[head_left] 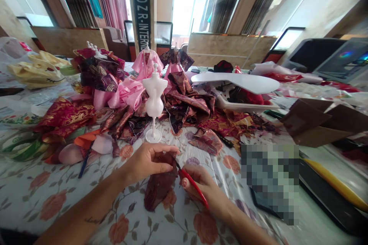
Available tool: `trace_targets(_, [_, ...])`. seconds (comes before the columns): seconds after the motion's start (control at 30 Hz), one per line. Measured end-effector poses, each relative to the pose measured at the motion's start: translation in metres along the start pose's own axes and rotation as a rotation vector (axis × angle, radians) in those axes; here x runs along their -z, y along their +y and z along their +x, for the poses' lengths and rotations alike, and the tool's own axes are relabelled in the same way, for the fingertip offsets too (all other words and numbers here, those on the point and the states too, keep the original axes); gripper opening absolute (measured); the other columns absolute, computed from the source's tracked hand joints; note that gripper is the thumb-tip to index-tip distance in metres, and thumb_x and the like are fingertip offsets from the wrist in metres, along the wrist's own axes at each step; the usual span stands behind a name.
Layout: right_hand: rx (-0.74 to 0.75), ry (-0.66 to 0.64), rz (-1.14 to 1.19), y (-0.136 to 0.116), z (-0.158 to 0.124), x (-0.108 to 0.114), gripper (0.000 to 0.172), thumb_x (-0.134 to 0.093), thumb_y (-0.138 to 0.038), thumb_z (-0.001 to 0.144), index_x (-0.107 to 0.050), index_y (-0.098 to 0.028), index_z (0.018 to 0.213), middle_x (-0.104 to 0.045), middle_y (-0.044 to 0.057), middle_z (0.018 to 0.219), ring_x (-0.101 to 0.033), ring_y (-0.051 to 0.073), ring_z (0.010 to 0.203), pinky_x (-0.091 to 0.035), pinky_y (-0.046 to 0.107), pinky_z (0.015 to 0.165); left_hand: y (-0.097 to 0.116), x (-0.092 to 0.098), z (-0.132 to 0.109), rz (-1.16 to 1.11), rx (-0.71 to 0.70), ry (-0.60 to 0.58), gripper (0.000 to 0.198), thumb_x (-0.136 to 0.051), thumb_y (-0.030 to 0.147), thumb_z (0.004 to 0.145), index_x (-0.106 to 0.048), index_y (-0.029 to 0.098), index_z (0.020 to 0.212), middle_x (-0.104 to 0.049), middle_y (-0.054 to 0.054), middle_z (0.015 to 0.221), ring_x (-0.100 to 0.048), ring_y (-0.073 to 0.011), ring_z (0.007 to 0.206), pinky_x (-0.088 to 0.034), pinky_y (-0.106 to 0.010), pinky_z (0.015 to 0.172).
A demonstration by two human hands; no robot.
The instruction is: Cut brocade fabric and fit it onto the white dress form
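My left hand (153, 162) pinches the top of a dark maroon piece of fabric (161, 187), which hangs down onto the flowered tablecloth. In my right hand (201, 183) is a slim red-handled tool (195, 189) with a dark, narrow tip; its exact kind does not show. The tip meets the cloth at my left fingertips. Just beyond my hands a small white dress form (154, 93) stands upright on its round base. A patterned scrap of fabric (207, 141) lies to the right of it.
Heaped brocade fabric (189, 99) and dressed small forms (146, 61) stand behind. To the right are a white tray (244, 105), an open cardboard box (322, 122) and a black-and-yellow object (333, 187). At left lie green tape rolls (25, 145) and a blue pen-like stick (85, 162).
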State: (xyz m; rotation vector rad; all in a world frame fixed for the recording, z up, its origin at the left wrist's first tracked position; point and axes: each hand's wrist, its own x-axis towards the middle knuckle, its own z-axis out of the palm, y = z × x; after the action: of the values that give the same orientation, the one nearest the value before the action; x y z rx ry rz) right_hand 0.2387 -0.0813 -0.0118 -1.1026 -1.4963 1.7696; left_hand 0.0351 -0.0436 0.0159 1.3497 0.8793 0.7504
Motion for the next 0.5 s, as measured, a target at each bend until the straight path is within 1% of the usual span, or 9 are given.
trace_targets(0.1, [-0.002,0.000,-0.005,-0.0017,-0.0003,-0.0002,0.055,-0.062,-0.069,0.070,-0.040,-0.019,0.063,-0.029,-0.009,0.048,-0.022,0.004,0.043,-0.013,0.022,0.040,-0.0022,0.0014,0.0004,-0.013,0.027,-0.047,0.045,-0.074,0.016,0.068,-0.068,0.020,0.112,-0.072,-0.005,0.103,-0.066,-0.0165,0.090,-0.054,-0.026,0.080])
trace_targets(0.27, [0.015,0.021,0.028,0.0014,-0.0020,-0.0020,0.055,-0.060,-0.069,0.072,-0.039,-0.019,0.061,-0.027,-0.010,0.047,-0.018,0.004,0.042,-0.010,0.023,0.040,-0.0021,0.0038,0.0002,-0.029,0.032,-0.072,0.045,-0.075,0.017,0.069,-0.067,0.020,0.113,-0.073,-0.004,0.096,-0.066,-0.0152,0.087,-0.053,-0.025,0.079])
trace_targets(0.4, [0.012,0.017,0.039,0.0015,-0.0017,-0.0019,0.054,-0.061,-0.069,0.071,-0.040,-0.019,0.061,-0.027,-0.010,0.047,-0.017,0.004,0.041,-0.008,0.023,0.040,-0.0011,0.0039,-0.0001,-0.034,0.031,-0.064,0.045,-0.075,0.015,0.068,-0.068,0.021,0.112,-0.072,-0.005,0.104,-0.066,-0.0160,0.090,-0.053,-0.027,0.082])
trace_targets(0.5, [0.005,-0.019,0.022,-0.0015,-0.0009,-0.0006,0.054,-0.063,-0.068,0.070,-0.042,-0.019,0.062,-0.029,-0.010,0.047,-0.019,0.004,0.041,-0.010,0.022,0.039,-0.0012,0.0027,-0.0007,-0.012,0.025,-0.093,0.045,-0.075,0.016,0.068,-0.067,0.021,0.113,-0.072,-0.006,0.105,-0.066,-0.0178,0.093,-0.053,-0.029,0.084])
